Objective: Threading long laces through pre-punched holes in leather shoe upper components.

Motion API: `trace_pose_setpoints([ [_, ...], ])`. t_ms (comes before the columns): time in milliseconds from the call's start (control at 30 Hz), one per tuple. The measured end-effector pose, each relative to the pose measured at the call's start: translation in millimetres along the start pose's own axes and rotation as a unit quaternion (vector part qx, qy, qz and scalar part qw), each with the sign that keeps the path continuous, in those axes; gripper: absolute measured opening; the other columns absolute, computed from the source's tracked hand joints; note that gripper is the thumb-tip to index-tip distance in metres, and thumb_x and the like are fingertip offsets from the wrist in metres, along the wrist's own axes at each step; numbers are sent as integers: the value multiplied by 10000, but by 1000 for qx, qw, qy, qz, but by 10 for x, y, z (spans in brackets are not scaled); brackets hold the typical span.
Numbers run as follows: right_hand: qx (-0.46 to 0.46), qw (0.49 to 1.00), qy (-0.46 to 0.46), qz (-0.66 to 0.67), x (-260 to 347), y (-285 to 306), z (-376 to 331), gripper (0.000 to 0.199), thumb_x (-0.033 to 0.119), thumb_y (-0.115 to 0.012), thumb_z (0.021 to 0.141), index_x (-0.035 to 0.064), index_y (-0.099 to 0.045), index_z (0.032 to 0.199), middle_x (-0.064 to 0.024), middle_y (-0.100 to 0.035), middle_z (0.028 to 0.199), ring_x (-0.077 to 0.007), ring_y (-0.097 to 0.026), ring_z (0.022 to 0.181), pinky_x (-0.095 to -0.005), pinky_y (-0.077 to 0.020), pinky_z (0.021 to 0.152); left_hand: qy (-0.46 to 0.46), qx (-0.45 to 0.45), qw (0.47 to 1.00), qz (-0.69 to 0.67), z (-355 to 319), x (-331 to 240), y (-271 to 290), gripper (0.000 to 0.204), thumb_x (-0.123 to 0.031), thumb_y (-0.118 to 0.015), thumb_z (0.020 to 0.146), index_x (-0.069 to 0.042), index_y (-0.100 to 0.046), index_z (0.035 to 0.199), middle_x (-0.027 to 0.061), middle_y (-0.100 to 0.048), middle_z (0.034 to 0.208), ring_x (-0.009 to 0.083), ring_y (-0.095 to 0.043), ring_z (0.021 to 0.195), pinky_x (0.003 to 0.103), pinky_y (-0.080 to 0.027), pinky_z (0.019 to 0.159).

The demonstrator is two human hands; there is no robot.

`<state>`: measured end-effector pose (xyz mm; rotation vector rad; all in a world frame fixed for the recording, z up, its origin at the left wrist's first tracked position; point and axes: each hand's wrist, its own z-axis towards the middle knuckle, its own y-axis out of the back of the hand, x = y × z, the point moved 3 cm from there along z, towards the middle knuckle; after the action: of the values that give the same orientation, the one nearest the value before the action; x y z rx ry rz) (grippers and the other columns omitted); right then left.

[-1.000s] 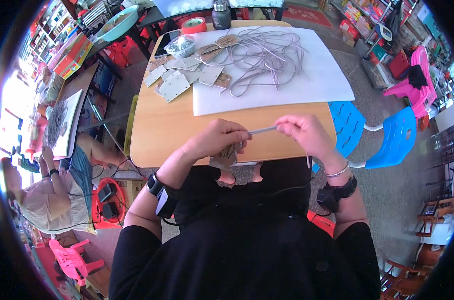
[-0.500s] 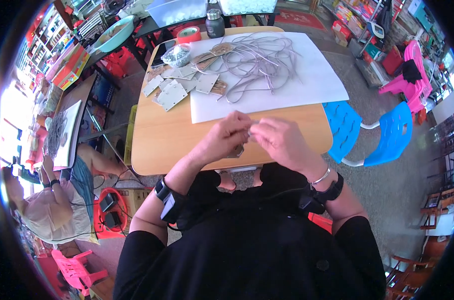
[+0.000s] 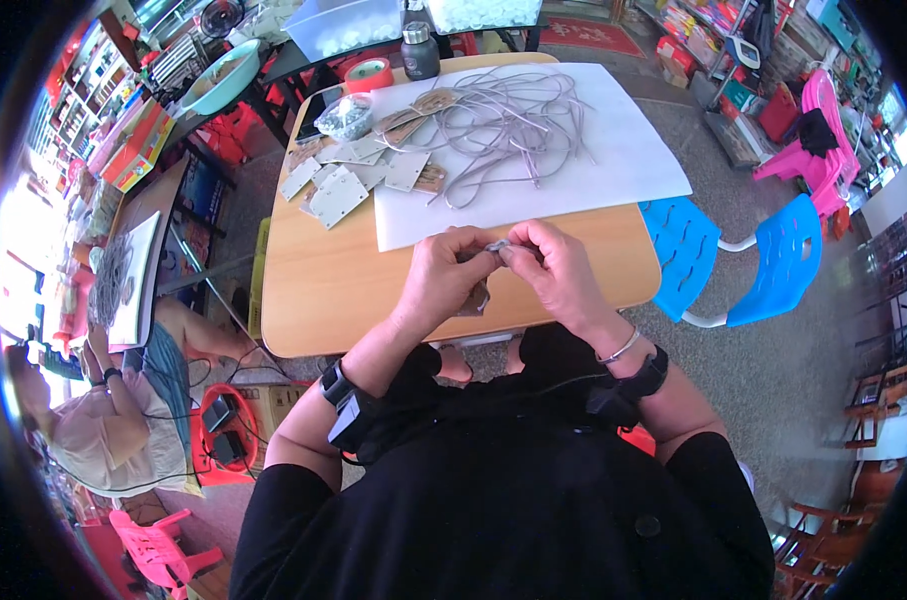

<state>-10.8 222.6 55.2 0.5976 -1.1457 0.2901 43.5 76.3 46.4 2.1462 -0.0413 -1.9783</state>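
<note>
- One brown tag hangs from both hands over the table's near edge, long axis roughly up-down.
- Left hand and right hand: fingertips pinched together on one grey cord end.
- One white sheet beyond holds a tangle of cords; several pale cards lie left.
- Bare wooden table on the left; two blue chairs right.

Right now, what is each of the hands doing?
Left hand: closed, pinching a brown card tag.
Right hand: closed, pinching a grey cord at the tag.
</note>
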Motion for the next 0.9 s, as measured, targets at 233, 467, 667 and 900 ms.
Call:
trace_pose_setpoints([
  [233,-16,983,-37,180,-83,139,115,85,113,-594,898,32,-600,924,23,-563,740,-30,-494,633,-189,-425,570,17,10,994,-106,52,53,63,147,-86,-637,818,-4,-635,940,-1,-606,736,52,-540,658,208,-428,589],
  [467,-18,991,-53,123,-115,-19,-4,65,79,-589,887,22,-602,914,25,-579,718,-45,-499,618,-203,-427,558,-3,-23,986,-168,39,48,6,134,-85,-637,842,-9,-636,952,7,-634,808,66,-562,718,209,-447,646],
  [667,45,977,-124,170,-152,11,18,62,80,-560,895,19,-565,906,-3,-587,725,-38,-500,585,-208,-422,506,-2,-37,984,-172,18,170,-26,114,-83,-633,857,-18,-653,949,3,-621,885,75,-564,753,221,-461,689],
  [900,34,988,-92,123,-212,-70,-16,132,122,-589,884,5,-531,908,-35,-582,714,-101,-521,585,-266,-431,518,-41,-4,973,-228,55,251,-60,91,-87,-607,866,-9,-628,909,5,-454,1003,88,-520,872,226,-429,773],
])
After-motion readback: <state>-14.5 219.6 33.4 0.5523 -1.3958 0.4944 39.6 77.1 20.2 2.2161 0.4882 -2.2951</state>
